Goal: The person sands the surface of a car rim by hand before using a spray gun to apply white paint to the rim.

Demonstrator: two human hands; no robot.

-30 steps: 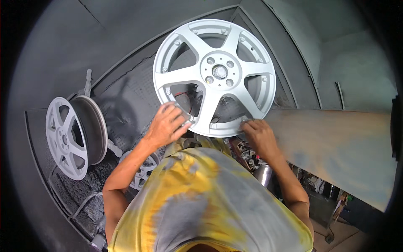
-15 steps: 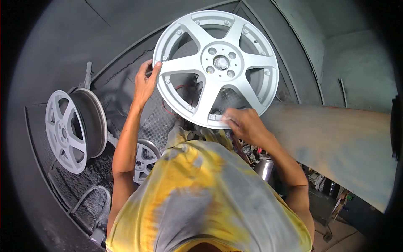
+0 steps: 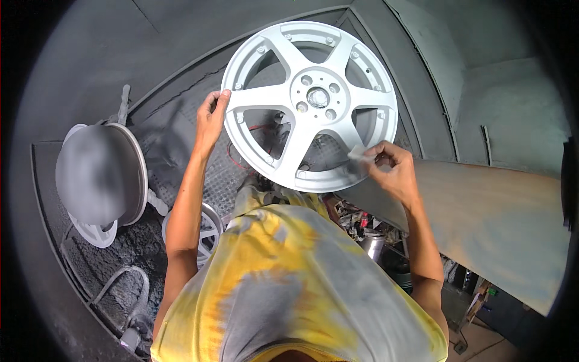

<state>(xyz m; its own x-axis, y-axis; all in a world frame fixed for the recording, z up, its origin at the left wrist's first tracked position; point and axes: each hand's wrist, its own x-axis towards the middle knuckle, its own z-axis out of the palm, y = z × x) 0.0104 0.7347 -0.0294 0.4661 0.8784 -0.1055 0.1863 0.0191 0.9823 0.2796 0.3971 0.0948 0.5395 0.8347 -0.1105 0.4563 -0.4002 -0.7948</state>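
Note:
A white alloy wheel rim with several spokes is held up in front of me, its face toward me. My left hand grips its left edge, thumb on the front and fingers curled behind. On the lower right, my right hand pinches a small pale, flat piece between thumb and fingers, close to a spoke and the rim's outer ring. Motion smears the piece, so whether it is paper or cloth I cannot tell. Several bolt holes surround the hub's centre opening.
To the left stands another wheel rim, its face largely blurred out. A third rim sits low behind my left arm. A grey-brown panel extends at right. Below it are a metal can and clutter. A grey hose curls lower left.
My right hand has moved right and slightly up along the rim, and the pale piece now shows in its fingers. My left hand keeps its grip; the rim sits slightly lower in view.

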